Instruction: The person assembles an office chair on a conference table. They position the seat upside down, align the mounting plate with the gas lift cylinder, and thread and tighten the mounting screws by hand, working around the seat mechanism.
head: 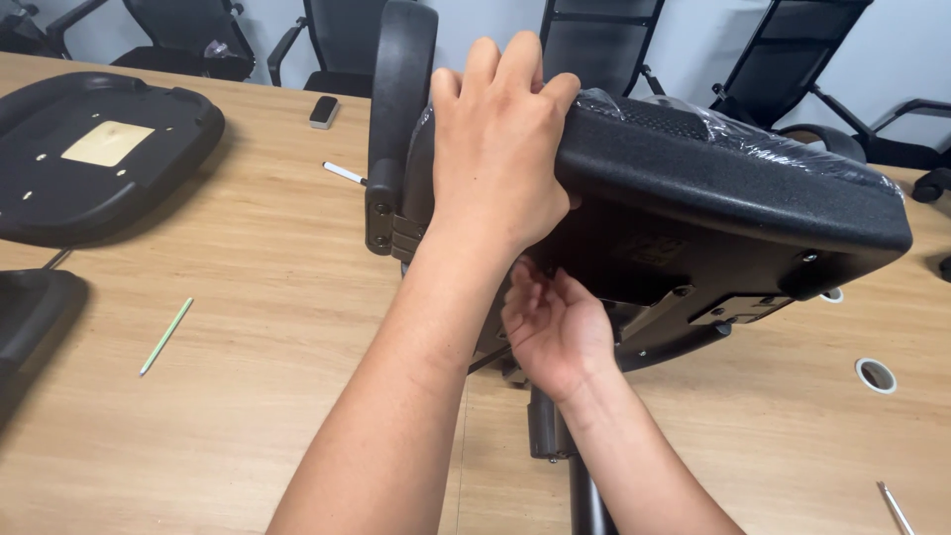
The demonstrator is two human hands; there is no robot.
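A chair seat [733, 188] is tipped on edge above the counter [277, 327], underside turned toward the camera, its cushion wrapped in clear film [713, 124]. The left hand [495, 149] is laid over the near upper edge of the seat, fingers [515, 69] curled over the top and gripping it, so the seat is held steady. The right hand [555, 332] is tucked below, at the black metal mechanism [684, 307] fixed to the underside; its fingers are bent up against the plate, but whether a small part or fastener is pinched there cannot be told, since the palm hides the tips. An armrest [396, 109] is already mounted at the seat's left side, with two bolts visible at its lower bracket. A dark column [560, 446] runs down from the mechanism toward the bottom of the frame, so the seat appears joined to its post. Judged from this, assembly is well advanced: plate, one arm and column are on; work at the underside seems unfinished, and the film is not yet off. A second seat pan [99, 154] lies upside down on the counter to the left, bare of fittings. A green stick [165, 336], a white pen [344, 173], a small grey block [324, 111], a round cable hole [876, 374] and a metal tool [897, 507] lie about. Office chairs [594, 45] stand along the far side.
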